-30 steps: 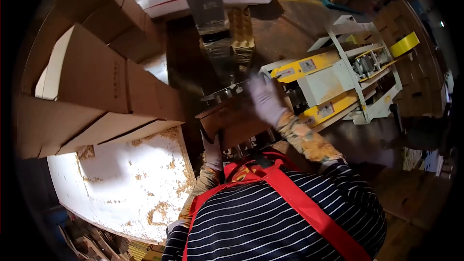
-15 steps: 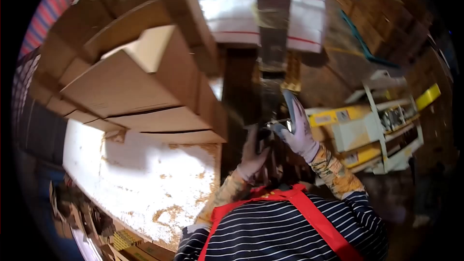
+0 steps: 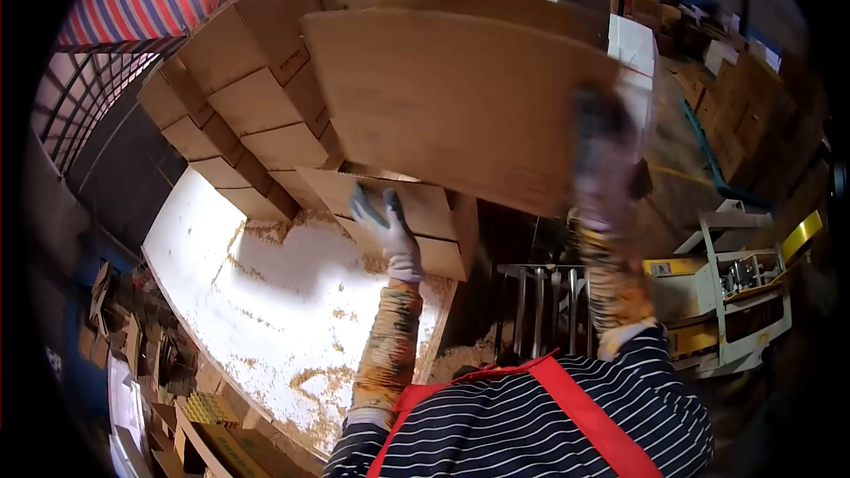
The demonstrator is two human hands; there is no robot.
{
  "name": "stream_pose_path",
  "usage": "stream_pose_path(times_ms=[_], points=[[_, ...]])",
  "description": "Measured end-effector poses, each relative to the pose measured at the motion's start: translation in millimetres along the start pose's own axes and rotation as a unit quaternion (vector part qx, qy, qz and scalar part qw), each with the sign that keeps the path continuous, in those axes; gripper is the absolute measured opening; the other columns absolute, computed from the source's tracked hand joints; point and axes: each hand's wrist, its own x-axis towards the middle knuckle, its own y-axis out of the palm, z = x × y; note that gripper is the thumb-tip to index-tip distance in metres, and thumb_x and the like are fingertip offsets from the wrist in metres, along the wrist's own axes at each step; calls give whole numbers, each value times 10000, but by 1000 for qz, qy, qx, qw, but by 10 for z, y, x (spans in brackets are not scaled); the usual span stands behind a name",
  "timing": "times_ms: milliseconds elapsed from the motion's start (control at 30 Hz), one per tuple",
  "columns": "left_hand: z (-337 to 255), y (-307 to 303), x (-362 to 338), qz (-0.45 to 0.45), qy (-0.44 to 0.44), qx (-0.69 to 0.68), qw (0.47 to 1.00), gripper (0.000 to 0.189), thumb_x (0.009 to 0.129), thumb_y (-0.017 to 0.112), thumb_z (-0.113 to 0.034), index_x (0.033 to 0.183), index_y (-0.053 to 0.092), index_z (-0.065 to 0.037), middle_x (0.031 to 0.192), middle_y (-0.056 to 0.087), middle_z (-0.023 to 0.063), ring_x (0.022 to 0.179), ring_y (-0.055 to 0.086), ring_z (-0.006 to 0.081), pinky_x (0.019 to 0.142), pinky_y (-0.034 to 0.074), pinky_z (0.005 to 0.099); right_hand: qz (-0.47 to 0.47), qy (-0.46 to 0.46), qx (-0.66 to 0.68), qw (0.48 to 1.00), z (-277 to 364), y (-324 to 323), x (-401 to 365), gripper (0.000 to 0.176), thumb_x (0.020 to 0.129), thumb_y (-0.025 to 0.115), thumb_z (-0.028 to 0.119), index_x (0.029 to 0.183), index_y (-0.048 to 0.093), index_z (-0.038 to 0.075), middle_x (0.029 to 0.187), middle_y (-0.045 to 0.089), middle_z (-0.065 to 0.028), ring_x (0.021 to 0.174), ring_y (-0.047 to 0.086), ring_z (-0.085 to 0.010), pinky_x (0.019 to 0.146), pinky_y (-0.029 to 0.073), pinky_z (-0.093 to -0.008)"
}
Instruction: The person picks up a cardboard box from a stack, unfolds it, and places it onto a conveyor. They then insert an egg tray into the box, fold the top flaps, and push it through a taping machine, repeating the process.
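Note:
A large brown cardboard box stands tilted in front of me, its broad panel facing me. My right hand, gloved and smeared by motion, is at the right edge of this panel with its fingers closed on it. My left hand, in a pale glove with grey fingertips, has its fingers and thumb spread. It is in front of a lower cardboard box, beneath the large one, fingertips right at its side. Patterned sleeves cover both forearms.
Stacked cartons rise at the back left. A white tabletop with brown scuffs lies to the left. Metal rollers run ahead of my body. A white-framed machine stands at right, and a blue-green pallet truck lies beyond.
Both hands have left the dark area over the rollers. My right hand has gone up to the large box, my left over to the lower box. The large box appears higher, and my view has shifted.

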Motion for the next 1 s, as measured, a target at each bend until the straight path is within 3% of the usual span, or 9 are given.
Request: stream_pose_path(times_ms=[133,300,400,467,500,600,667,767,1000], points=[[-957,181,161,100,375,-43,921,808,872,712,-192,1511,256,0,1555,297,164,1427,301,245,1179,218,391,-118,62,-57,989,729,-1126,-138,455,1010,492,288,1363,460,2,1320,555,-199,1080,626,-282,944,513,-409],[-535,812,-309,447,-60,-286,845,839,745,760,-128,1464,355,21,1421,477,112,1298,448,197,1076,380,322,-195,55,-226,953,657,-2620,-1472,382,937,606,187,1259,536,-7,1311,548,-200,1127,586,-266,970,483,-372],[635,394,-1212,458,-247,-117,846,725,804,711,-127,1435,393,40,1318,569,144,1269,487,190,1063,395,322,14,394,-272,878,624,-2275,-1857,135,784,738,142,852,679,42,863,682,-53,872,629,-151,811,519,-334],[1912,-164,-1937,486,-53,86,868,624,815,710,-114,1381,479,10,1236,623,204,1114,613,246,1028,435,342,39,520,-301,798,409,-2350,-2662,216,730,772,151,874,671,25,867,681,-53,844,651,-180,787,520,-337],[1189,-308,-1967,506,-329,90,792,582,799,729,-147,1330,538,-9,1325,549,231,1145,591,298,1019,443,368,67,515,-384,764,472,-2431,-3000,239,714,780,149,889,674,25,850,681,-60,818,657,-206,780,525,-338],[1305,-412,-2184,495,-157,183,835,779,729,781,-178,1399,425,-2,1378,438,253,1240,494,351,1004,443,404,54,560,-402,722,743,-2186,-2931,444,686,820,245,1050,663,45,1038,655,-128,987,623,-290,934,480,-400],[1585,-356,-2412,416,-68,223,879,847,730,796,-214,1433,367,-19,1327,458,229,1207,493,343,995,439,397,181,330,-732,568,675,-1910,-2591,695,683,824,381,1247,575,59,1314,508,-172,1250,457,-322,1096,320,-489],[1404,-155,-2520,329,-453,-46,827,828,861,736,-195,1531,254,-121,967,598,70,672,565,130,560,481,280,248,249,-708,613,136,-1780,-2261,855,743,725,528,1387,441,43,1446,373,-190,1385,280,-384,1155,155,-571],[1037,341,-3066,272,-469,-114,833,878,877,714,-87,1532,130,-118,952,618,70,703,580,109,557,488,253,393,336,-663,542,450,-1850,-2901,817,897,514,568,1418,388,-47,1465,369,-244,1428,246,-386,1191,128,-510]])
